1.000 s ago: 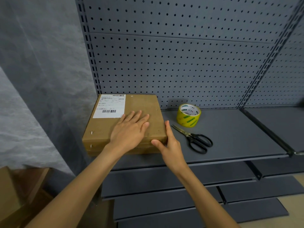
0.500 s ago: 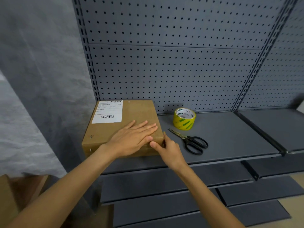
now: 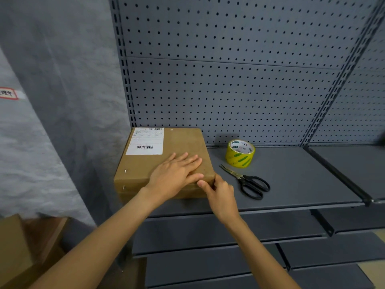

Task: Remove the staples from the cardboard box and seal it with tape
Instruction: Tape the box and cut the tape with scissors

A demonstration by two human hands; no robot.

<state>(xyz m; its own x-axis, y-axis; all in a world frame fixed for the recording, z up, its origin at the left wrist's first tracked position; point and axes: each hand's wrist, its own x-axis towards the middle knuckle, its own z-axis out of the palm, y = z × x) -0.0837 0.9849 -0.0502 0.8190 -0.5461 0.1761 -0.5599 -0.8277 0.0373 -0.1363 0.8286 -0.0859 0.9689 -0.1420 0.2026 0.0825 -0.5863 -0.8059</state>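
Note:
A flat brown cardboard box (image 3: pixel 145 163) with a white shipping label lies at the left end of a grey metal shelf (image 3: pixel 291 180). Two staples (image 3: pixel 125 171) show near its front left corner, one on top and one on the front face. My left hand (image 3: pixel 177 172) rests flat on the lid, fingers straight. My right hand (image 3: pixel 218 188) pinches at the box's front right corner with thumb and fingers curled; what it pinches is hidden. A yellow tape roll (image 3: pixel 240 153) stands to the right, with black-handled scissors (image 3: pixel 248 181) lying in front of it.
A grey pegboard back panel (image 3: pixel 229 90) rises behind the shelf. Lower grey shelves (image 3: pixel 208 232) step out below. An open cardboard carton (image 3: pixel 25 247) sits at the bottom left beside a grey wall.
My right hand has curled its fingers and closed in on the box's front right corner. My left hand slid slightly right along the lid. The camera view shifted a little.

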